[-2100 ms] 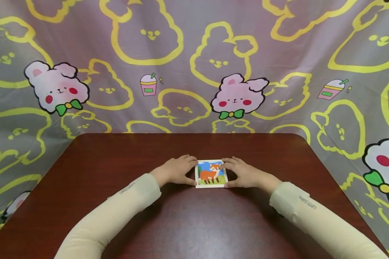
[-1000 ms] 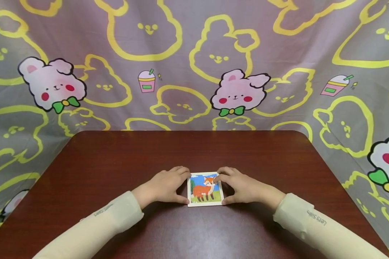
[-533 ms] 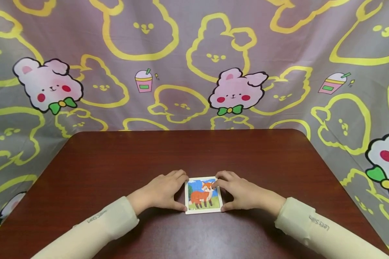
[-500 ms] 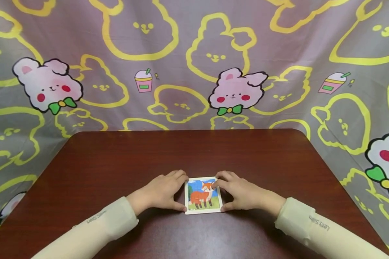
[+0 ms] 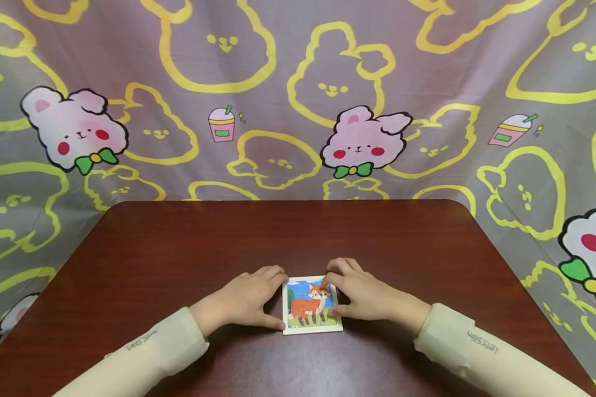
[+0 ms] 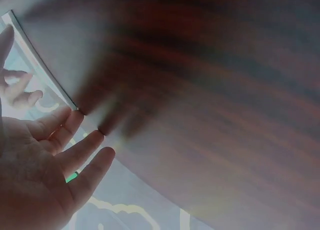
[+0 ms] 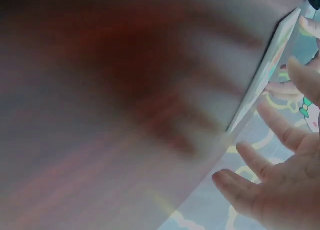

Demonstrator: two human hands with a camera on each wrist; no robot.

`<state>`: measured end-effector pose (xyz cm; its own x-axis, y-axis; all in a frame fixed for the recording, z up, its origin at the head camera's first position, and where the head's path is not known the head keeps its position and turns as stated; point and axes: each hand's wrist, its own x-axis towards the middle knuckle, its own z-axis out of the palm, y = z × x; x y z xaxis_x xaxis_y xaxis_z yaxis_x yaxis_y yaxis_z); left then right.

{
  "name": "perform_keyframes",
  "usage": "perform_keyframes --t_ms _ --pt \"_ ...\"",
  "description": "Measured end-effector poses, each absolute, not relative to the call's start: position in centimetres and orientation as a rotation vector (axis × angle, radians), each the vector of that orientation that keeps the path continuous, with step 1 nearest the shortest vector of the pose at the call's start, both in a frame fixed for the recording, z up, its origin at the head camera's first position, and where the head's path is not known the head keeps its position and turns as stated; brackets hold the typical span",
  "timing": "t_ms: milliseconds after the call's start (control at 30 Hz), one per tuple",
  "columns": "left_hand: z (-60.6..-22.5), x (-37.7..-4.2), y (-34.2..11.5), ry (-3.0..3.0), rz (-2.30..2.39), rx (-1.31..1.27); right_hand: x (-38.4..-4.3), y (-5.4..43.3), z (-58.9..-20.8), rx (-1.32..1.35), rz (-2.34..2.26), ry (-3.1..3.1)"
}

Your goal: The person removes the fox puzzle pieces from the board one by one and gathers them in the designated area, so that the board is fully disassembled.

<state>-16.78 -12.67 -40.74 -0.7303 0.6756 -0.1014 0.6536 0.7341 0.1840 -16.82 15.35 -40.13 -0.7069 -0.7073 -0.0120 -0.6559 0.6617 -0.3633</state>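
A square fox jigsaw puzzle (image 5: 303,306) in a pale frame lies flat on the brown table, near its middle. My left hand (image 5: 245,298) holds the frame's left side, thumb at the near corner and fingertips at the far one. Those fingers (image 6: 67,127) also meet the frame's edge in the left wrist view. My right hand (image 5: 370,292) hovers at the right side, its fingers spread and bent over the picture. In the right wrist view a gap shows between its fingertips (image 7: 265,110) and the puzzle's frame (image 7: 260,82).
The dark wooden table (image 5: 288,231) stretches out on all sides of the puzzle. Behind it and along both sides hangs a grey curtain (image 5: 278,110) printed with yellow outlines and rabbits. Pale sleeves (image 5: 144,353) cover both forearms.
The puzzle has slid toward me and slightly left, both hands moving with it. Since half a second ago, my right hand has come off the frame's right edge; the left stays on its side.
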Motion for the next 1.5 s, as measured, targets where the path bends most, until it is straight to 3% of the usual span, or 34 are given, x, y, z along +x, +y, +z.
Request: perform_keyframes --t_ms 467,1500 --pt "-40.6 -17.1 -12.6 2.819 0.187 1.104 -19.5 10.8 -40.0 -1.014 -0.672 2.535" --pt "-40.6 -17.4 -12.7 2.843 0.19 1.087 -20.9 8.8 -40.5 -0.977 -0.663 2.478"
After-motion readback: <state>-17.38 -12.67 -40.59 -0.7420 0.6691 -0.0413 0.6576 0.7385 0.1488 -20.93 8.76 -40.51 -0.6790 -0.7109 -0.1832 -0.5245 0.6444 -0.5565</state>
